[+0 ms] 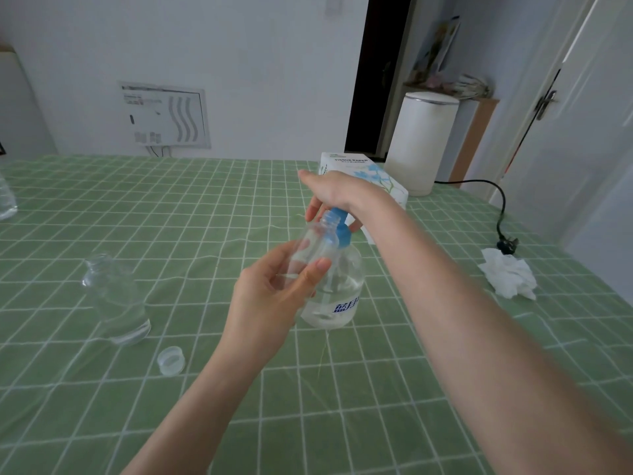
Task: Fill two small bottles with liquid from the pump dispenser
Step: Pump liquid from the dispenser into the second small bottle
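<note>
Centre of frame: left hand (274, 296) fingers clamped round small clear bottle (317, 241), mouth tilted at pump dispenser (342, 299) nozzle; right hand (334, 192) fingers curled over its blue head. Second bottle (116, 303) upright at left on tabletop (205, 207).

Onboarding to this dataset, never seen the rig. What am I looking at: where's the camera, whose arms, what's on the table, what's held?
There is no robot here: these are a person's two bare arms. The single picture comes from a wide-angle camera worn on their head, looking forward and down. The left hand holds a small clear bottle, tilted, its open mouth by the blue pump head. The right hand sits on top of the pump dispenser, fingers curled round that head. Also on the green checked tablecloth: a second small bottle standing uncapped, a clear cap near it, a tissue box and a crumpled tissue.
</note>
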`<state>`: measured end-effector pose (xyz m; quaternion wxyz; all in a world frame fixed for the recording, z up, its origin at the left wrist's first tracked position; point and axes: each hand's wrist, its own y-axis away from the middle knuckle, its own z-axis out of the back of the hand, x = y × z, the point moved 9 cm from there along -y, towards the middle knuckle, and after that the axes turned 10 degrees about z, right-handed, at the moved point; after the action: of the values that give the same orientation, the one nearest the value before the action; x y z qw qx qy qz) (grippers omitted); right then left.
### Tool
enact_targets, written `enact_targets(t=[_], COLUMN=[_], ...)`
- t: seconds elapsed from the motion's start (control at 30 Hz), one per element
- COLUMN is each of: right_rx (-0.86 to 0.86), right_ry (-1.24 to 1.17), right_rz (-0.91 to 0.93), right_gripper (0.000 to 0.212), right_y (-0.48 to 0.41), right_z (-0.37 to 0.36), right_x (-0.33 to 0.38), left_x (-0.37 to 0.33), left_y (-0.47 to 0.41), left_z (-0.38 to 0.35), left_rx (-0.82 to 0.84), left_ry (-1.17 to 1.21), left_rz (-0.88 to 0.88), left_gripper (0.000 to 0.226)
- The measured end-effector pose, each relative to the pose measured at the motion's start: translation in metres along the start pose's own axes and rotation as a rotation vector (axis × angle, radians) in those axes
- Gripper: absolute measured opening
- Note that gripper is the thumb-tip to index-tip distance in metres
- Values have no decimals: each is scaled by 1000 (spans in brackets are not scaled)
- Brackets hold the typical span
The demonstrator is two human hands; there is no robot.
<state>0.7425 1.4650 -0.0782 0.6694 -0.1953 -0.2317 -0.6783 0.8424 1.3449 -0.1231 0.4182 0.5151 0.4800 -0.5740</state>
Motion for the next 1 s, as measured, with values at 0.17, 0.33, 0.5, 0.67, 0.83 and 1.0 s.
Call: enact_targets(t=[0.17,0.33,0.5,0.67,0.83,1.0], right_rx=[13,12,53,39,25,28], right_ry=[19,24,19,53,30,-1], right_rz=[0,-4,-13,-2,-11,-10], right_gripper=[65,63,45,44,39,39], right_y=[-1,-1,2,-1,-1,-4], right_z=[-9,-9,-5,1,0,-10], right_x=[-5,-6,-1,3,0,-8], left_x=[4,6,5,5,6,10], left_y=[4,4,5,4,4,4], left_z=[0,0,0,2,1,1], left_rx=[18,12,25,23,29,38], left_ry=[7,9,73,83,86,66], left_rz=[18,54,99,123,128,131], left_gripper=[26,27,32,41,40,33])
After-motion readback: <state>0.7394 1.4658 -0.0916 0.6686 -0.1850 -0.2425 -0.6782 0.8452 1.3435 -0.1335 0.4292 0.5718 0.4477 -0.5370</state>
